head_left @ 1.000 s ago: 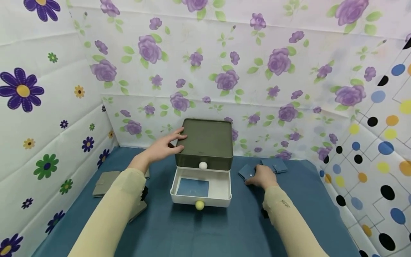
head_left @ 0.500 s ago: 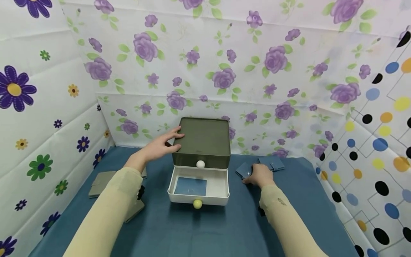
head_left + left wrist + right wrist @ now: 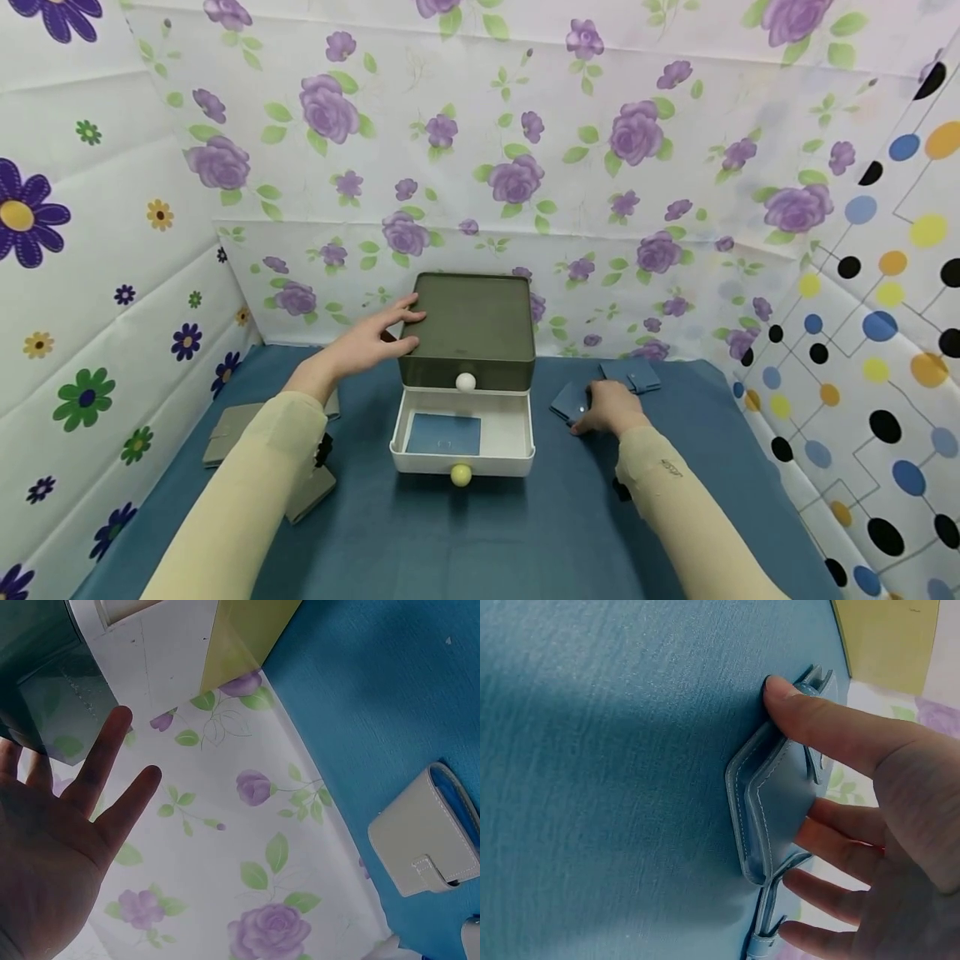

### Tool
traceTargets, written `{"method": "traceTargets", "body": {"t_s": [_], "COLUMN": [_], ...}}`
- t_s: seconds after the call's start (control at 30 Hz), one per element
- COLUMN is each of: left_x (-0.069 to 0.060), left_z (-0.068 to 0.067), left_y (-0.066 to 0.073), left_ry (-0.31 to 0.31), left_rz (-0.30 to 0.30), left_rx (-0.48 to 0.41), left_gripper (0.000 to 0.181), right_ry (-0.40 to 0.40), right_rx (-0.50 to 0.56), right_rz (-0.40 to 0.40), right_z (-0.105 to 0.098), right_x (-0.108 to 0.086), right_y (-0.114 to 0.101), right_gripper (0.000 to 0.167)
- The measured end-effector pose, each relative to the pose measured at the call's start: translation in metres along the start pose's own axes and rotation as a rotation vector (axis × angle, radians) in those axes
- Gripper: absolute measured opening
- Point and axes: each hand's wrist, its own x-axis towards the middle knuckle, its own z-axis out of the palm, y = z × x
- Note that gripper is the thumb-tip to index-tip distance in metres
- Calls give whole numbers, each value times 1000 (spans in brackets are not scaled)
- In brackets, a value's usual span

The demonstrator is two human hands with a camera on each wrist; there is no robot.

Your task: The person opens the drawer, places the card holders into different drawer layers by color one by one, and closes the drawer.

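Observation:
A small drawer box [image 3: 472,321] with a dark olive top stands at the back middle; its white lower drawer [image 3: 506,429] is pulled out. In that drawer lies a flat blue wallet-like piece [image 3: 444,434]. My left hand [image 3: 360,346] rests on the box's left top edge with fingers spread. To the right of the box, my right hand [image 3: 615,408] holds a blue snap wallet [image 3: 570,403] on the cloth, thumb and fingers at opposite edges. The right wrist view shows this wallet [image 3: 780,802] standing slightly gaping. Behind the right hand lies another blue wallet [image 3: 637,375].
Several grey-beige wallets lie at the left, including one wallet [image 3: 228,433] by the left wall and one wallet [image 3: 310,495] partly under the sleeve. A blue cloth [image 3: 465,542] covers the table. Patterned sheets [image 3: 517,179] enclose the back and sides.
The whole view shifts slightly left as the head moves. Both hands stay almost where they were, the left on the box and the right at the blue wallet.

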Motion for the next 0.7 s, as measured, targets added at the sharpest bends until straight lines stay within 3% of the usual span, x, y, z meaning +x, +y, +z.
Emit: {"method": "traceTargets", "body": {"t_s": [0.27, 0.5, 0.7], "left_x": [1, 0, 1], "left_z": [0, -1, 1], "left_y": [-1, -1, -3], "left_ry": [4, 7, 9], "left_rz": [-3, -5, -5], "left_rx": [0, 7, 10], "left_gripper": [57, 57, 56], "right_ry": [-35, -30, -22], "right_rx": [-1, -10, 5], "right_rz": [-57, -80, -97], "right_z": [-4, 1, 5], "right_x": [-5, -2, -3], "right_y": [4, 12, 16], "right_gripper": [85, 92, 88]}}
